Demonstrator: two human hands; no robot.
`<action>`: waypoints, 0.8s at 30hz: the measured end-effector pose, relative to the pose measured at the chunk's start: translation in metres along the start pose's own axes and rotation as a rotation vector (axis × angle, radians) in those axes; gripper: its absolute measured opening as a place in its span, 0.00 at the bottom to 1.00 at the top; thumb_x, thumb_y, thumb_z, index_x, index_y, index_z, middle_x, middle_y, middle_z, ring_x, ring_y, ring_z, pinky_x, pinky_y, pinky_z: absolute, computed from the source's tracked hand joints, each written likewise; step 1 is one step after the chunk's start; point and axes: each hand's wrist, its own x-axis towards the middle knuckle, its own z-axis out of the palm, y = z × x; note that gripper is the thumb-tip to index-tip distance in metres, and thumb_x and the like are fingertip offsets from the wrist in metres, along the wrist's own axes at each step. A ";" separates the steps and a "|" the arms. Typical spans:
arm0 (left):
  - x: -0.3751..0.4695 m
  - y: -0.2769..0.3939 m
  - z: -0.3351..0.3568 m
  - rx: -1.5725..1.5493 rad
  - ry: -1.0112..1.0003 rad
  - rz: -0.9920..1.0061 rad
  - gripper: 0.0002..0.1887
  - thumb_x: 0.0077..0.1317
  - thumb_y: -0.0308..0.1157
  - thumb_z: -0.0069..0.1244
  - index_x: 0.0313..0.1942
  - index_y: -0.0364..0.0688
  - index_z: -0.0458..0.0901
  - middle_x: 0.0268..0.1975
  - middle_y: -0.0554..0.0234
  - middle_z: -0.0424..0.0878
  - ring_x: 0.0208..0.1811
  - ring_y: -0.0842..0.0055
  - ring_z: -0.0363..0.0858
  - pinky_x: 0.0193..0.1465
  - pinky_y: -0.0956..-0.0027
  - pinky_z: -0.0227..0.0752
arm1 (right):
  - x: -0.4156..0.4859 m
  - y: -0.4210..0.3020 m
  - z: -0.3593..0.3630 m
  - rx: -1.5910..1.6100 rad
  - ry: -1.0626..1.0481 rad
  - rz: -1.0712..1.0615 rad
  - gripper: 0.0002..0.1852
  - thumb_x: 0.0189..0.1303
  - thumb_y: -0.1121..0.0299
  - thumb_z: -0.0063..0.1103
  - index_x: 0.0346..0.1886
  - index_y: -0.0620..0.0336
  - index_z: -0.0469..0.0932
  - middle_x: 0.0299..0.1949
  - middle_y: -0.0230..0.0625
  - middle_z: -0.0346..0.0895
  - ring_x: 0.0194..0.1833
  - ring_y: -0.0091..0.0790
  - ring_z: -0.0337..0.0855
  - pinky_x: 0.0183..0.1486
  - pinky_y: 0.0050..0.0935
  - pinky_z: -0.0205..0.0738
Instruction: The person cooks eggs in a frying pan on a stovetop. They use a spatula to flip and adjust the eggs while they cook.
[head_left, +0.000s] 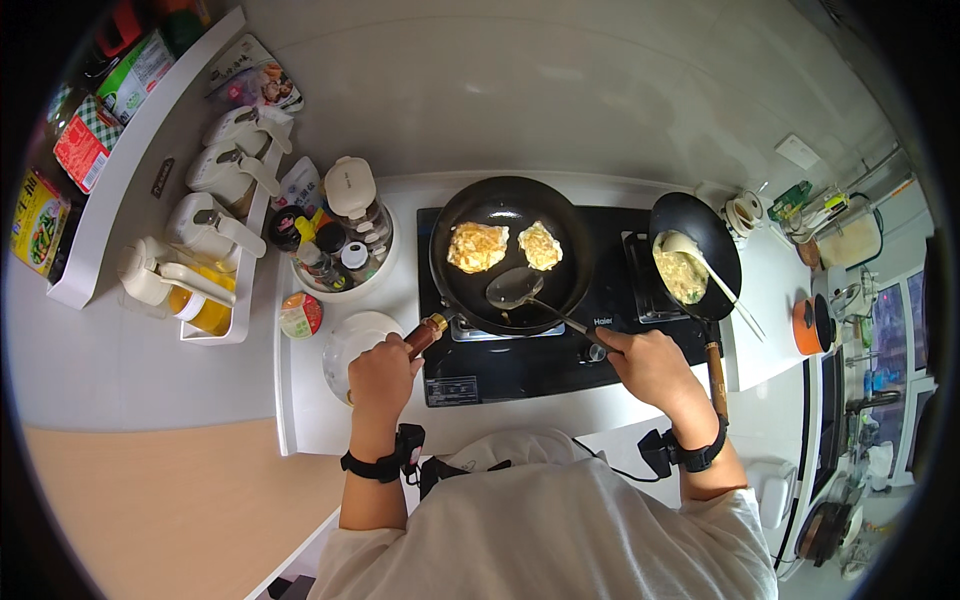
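Observation:
My left hand (384, 373) is closed around the brown handle of a black frying pan (480, 300) on the left burner. Two browned pieces of egg, a larger one (478, 247) on the left and a smaller one (540, 246) on the right, lie apart in the pan. With my right hand (651, 367) I grip the dark handle of a metal ladle or cooking spoon (514, 288), its bowl inside the pan below the food. To the right, a smaller black wok (720, 247) holds a pale mixture with green bits (679, 276) and a white ladle (724, 285).
A glass plate (351, 341) lies beside my left hand. Behind it stands a round white tray (352, 294) of seasoning bottles. White dispensers (217, 225) hang on the left wall rack. The small wok's wooden handle (715, 375) sticks out near my right forearm. An orange pot (810, 324) stands far right.

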 end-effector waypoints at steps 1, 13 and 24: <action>0.000 0.000 0.000 0.003 0.007 -0.001 0.19 0.56 0.44 0.64 0.37 0.39 0.80 0.29 0.53 0.86 0.30 0.58 0.86 0.34 0.58 0.79 | 0.001 0.000 -0.001 -0.007 -0.025 0.006 0.21 0.56 0.74 0.61 0.55 0.53 0.82 0.31 0.52 0.82 0.34 0.56 0.82 0.39 0.46 0.78; -0.001 -0.002 0.001 -0.010 0.012 0.005 0.16 0.56 0.41 0.64 0.37 0.40 0.81 0.30 0.57 0.86 0.30 0.61 0.86 0.34 0.61 0.78 | 0.038 0.017 0.065 0.236 0.150 -0.030 0.21 0.58 0.75 0.60 0.57 0.56 0.80 0.41 0.53 0.82 0.41 0.55 0.83 0.46 0.43 0.79; 0.000 0.000 -0.001 0.046 0.021 0.010 0.18 0.55 0.43 0.65 0.36 0.40 0.80 0.28 0.57 0.86 0.29 0.62 0.87 0.34 0.62 0.79 | 0.043 0.027 0.075 0.315 0.236 0.078 0.18 0.56 0.72 0.65 0.52 0.56 0.81 0.37 0.52 0.83 0.39 0.55 0.84 0.45 0.45 0.80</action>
